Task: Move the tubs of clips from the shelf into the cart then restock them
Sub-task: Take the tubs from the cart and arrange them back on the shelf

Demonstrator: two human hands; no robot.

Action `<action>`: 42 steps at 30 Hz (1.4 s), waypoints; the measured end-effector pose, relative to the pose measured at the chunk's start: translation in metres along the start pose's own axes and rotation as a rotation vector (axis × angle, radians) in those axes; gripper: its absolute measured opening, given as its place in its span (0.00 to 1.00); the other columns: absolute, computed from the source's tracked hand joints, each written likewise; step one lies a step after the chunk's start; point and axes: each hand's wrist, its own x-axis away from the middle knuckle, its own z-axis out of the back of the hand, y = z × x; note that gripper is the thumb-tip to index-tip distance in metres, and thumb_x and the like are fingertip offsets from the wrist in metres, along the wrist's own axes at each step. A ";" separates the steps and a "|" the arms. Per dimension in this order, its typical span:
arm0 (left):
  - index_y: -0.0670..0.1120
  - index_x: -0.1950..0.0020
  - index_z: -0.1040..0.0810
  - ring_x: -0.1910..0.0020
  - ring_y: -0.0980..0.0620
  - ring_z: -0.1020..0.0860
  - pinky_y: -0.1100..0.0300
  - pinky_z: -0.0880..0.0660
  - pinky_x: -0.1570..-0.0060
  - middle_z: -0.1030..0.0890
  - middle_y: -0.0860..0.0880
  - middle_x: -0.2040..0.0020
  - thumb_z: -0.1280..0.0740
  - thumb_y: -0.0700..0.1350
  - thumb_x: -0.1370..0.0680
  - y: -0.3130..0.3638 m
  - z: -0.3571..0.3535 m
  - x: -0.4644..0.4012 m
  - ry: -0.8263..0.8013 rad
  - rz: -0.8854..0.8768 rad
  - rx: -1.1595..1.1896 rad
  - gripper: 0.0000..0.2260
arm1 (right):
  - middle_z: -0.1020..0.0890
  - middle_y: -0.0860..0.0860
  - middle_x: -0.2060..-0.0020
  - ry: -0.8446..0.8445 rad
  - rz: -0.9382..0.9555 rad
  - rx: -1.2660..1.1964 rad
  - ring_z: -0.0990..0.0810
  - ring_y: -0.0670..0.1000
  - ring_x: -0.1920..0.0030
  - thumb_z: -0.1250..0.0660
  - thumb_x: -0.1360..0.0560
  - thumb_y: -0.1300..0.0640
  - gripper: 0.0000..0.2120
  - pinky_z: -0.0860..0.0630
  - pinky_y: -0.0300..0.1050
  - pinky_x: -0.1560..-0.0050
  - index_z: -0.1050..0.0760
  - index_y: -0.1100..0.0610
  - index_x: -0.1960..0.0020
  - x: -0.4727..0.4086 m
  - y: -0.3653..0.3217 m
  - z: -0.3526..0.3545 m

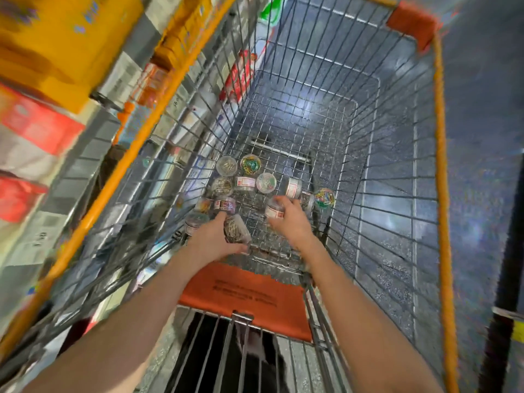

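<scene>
Both my arms reach down into a wire shopping cart (438, 143) with orange rim. Several small clear tubs of clips lie on the cart floor, some upright, some on their sides, such as a tub of green clips (250, 164) and a tub of mixed coloured clips (324, 198). My left hand (211, 236) grips a clear tub of gold clips (236, 230), tilted on its side. My right hand (289, 219) holds another clear tub with a red-and-white label (274, 210), its fingers curled over it.
Store shelving stands close along the cart's left side, with yellow boxes (65, 38) above and red packs (39, 123) below. The cart's orange child-seat flap (246, 296) lies under my forearms. Grey tiled floor (482, 109) spreads to the right, with a dark post (504, 307) at the far right.
</scene>
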 end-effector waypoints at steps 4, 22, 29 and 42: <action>0.44 0.25 0.46 0.37 0.45 0.28 0.60 0.32 0.50 0.28 0.43 0.33 0.29 0.57 0.29 0.021 0.033 0.033 0.109 -0.031 0.035 0.41 | 0.34 0.51 0.34 0.013 0.104 0.029 0.26 0.48 0.48 0.32 0.27 0.53 0.27 0.26 0.46 0.45 0.35 0.50 0.30 0.030 -0.038 0.031; 0.44 0.29 0.38 0.37 0.45 0.27 0.56 0.29 0.43 0.26 0.44 0.35 0.26 0.62 0.35 0.038 0.179 0.276 0.709 -0.238 0.001 0.43 | 0.30 0.50 0.39 0.242 0.694 0.097 0.27 0.51 0.41 0.28 0.29 0.56 0.25 0.27 0.46 0.43 0.31 0.52 0.35 0.223 -0.223 0.143; 0.44 0.36 0.31 0.42 0.46 0.24 0.57 0.29 0.47 0.22 0.45 0.42 0.24 0.58 0.35 -0.001 0.196 0.381 0.827 -0.275 0.013 0.34 | 0.31 0.47 0.46 0.231 0.888 0.095 0.28 0.46 0.45 0.26 0.31 0.58 0.24 0.30 0.34 0.44 0.29 0.53 0.36 0.320 -0.289 0.130; 0.49 0.36 0.31 0.42 0.48 0.24 0.61 0.31 0.53 0.22 0.48 0.42 0.27 0.64 0.37 -0.092 0.171 0.577 1.115 -0.165 0.030 0.35 | 0.27 0.42 0.42 0.200 1.222 0.126 0.31 0.36 0.43 0.26 0.32 0.52 0.23 0.38 0.21 0.46 0.31 0.41 0.41 0.476 -0.374 0.060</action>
